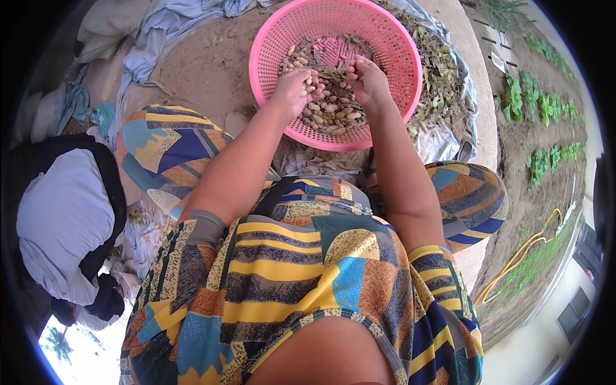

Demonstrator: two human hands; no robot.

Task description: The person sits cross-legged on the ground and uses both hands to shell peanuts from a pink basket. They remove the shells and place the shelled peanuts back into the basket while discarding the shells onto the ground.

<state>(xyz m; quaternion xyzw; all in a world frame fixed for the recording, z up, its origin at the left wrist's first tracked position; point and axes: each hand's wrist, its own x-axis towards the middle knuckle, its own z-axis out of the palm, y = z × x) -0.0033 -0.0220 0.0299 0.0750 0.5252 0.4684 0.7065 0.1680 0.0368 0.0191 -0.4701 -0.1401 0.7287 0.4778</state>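
A round pink plastic basket (332,142) with perforated walls stands before me, between my knees. Unshelled peanuts (332,113) lie in its near and left parts, mixed with dry leaf scraps (356,45). My left hand (297,89) is over the left side of the basket, its fingers curled around a few peanuts. Over the right side is my right hand (368,82), fingers bent and thumb close to them; whether something small sits between the fingertips cannot be told.
Dried leaves (438,72) lie heaped on a cloth right of the basket. Crumpled pale cloth (159,36) spreads at upper left. Bundled fabric (67,221) lies at far left. Beyond a concrete edge (483,96) are green plants (548,108) and a yellow hose (519,255).
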